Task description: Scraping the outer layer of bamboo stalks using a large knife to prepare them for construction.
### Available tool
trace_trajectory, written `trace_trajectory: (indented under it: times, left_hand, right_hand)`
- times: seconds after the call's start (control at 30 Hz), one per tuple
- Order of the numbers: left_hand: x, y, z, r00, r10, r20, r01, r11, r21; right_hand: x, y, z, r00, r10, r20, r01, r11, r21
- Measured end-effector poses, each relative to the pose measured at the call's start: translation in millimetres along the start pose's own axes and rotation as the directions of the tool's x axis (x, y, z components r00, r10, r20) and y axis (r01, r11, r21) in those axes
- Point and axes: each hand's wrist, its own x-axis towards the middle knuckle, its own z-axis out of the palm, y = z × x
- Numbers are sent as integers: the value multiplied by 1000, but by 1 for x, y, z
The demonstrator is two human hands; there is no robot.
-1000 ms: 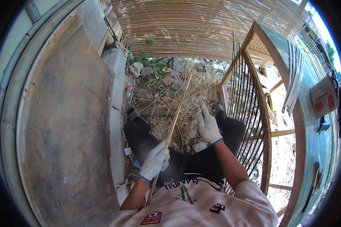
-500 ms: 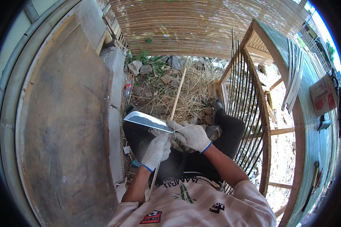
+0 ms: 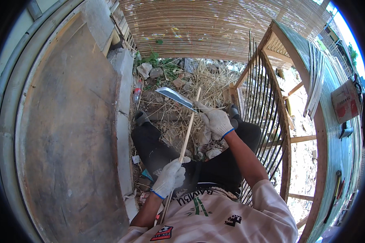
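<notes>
Knife (image 3: pixel 176 98) moved up the strip (image 3: pixel 186 137); left grip (image 3: pixel 169 178) wrapped round below strip's middle, right grip (image 3: pixel 218 122) closed on knife near strip's far end.

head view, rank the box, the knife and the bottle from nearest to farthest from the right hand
1. knife: gripped in the right hand, blade pointing left
2. bottle: to the left, past the blade's tip
3. box: far right
</notes>
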Motion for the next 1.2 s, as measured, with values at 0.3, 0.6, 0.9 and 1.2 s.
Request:
trace_trajectory:
  times: [0.3, 0.6, 0.9, 1.2]
  left_hand:
    - [-37, -20, -22, 999, 26, 21, -26, 999, 29]
    - [37, 11, -9, 966, 228, -119, -194, 951, 241]
    - [57, 12, -13, 967, 241, -81, -230, 965, 123]
    - [14, -3, 0, 982, 187, -27, -182, 975, 123]
  right_hand:
    - [39, 78, -5, 870, 462, -176, -426, 881, 206]
    - [-57, -82, -10, 971, 74, 227, -145, 938, 314]
    - [-54, -95, -10, 976, -32, 215, 5, 992, 126]
    - [-32, -57, -15, 992, 109, 59, -115, 987, 115]
